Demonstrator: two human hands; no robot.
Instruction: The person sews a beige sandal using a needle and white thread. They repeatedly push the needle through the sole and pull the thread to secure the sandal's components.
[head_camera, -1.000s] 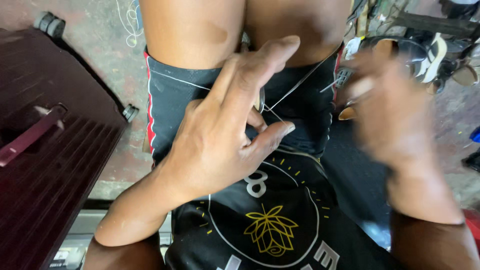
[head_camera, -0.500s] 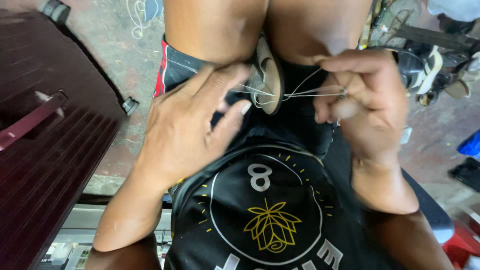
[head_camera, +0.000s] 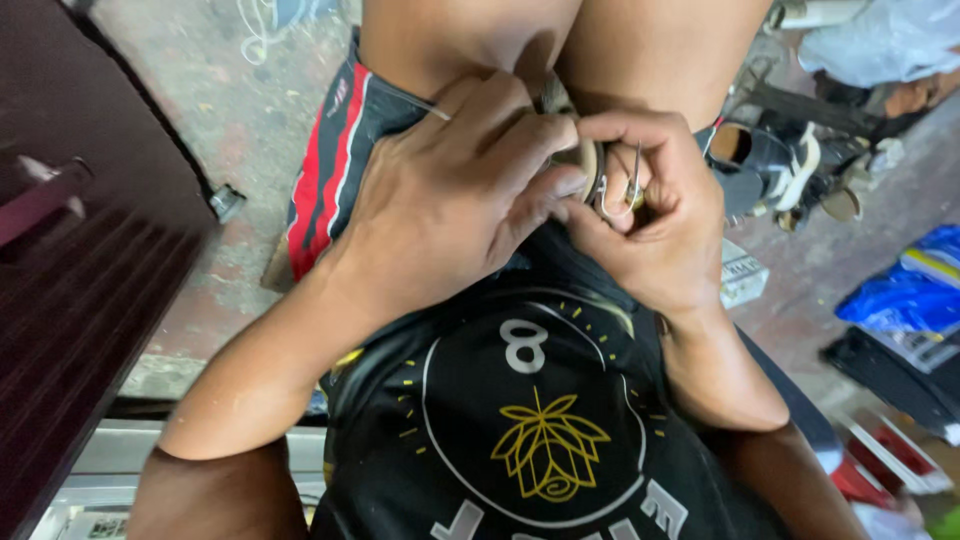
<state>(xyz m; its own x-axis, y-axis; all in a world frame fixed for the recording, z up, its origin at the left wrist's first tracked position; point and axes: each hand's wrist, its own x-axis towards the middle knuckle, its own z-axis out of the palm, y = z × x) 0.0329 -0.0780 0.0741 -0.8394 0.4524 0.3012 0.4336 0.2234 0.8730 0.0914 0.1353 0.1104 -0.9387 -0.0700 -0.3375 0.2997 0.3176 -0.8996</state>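
hands stitching a shoe sole on the lap

here, the person is sewing by hand. the left hand (head_camera: 450, 200) is pressing down with its grip clamped on the pale, rounded edge of a shoe sole (head_camera: 585, 160), which is sitting wedged between the knees above the black shorts with red and white stripes (head_camera: 330, 150). the right hand (head_camera: 650, 215) is pinching a thin curved metal needle (head_camera: 632, 180) just beside that edge. likely next, driving the needle through is calling for firm counter-pressure.

Hands closed in on the work

Left hand (head_camera: 450, 200) and right hand (head_camera: 650, 225) were apart with pale thread stretched between; now touching, clamped over the small tan rounded leather piece (head_camera: 585, 160); thread span gone.
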